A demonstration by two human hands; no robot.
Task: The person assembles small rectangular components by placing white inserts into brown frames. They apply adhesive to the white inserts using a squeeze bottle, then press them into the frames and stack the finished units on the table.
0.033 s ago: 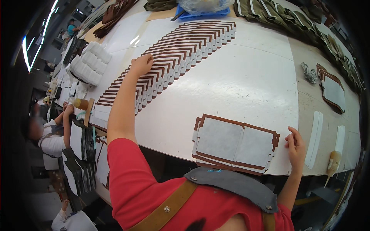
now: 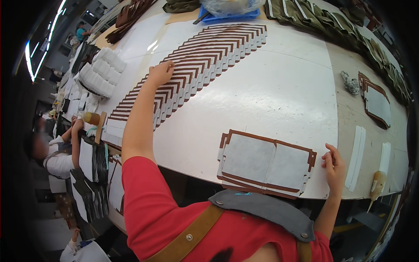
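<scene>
My left hand (image 2: 161, 73) rests over a long slanting row of overlapping brown-edged white panels (image 2: 214, 56), its fingers curled in. What those fingers hold, if anything, is hidden. Just beyond the right edge of a small stack of brown panels with pale backing (image 2: 270, 159), my right hand (image 2: 334, 168) hovers near the table's front edge. Its fingers are bent but apart, and nothing shows in them. The stacked panels lie slightly out of line with one another.
White bundles (image 2: 102, 72) stand left of the row. Right of my hand are white strips (image 2: 355, 158) and a glue bottle (image 2: 378, 184); farther back lie more brown panels (image 2: 377, 105). A blue tray (image 2: 229, 17) and olive pieces (image 2: 314, 17) line the far side. A co-worker (image 2: 61, 159) sits left.
</scene>
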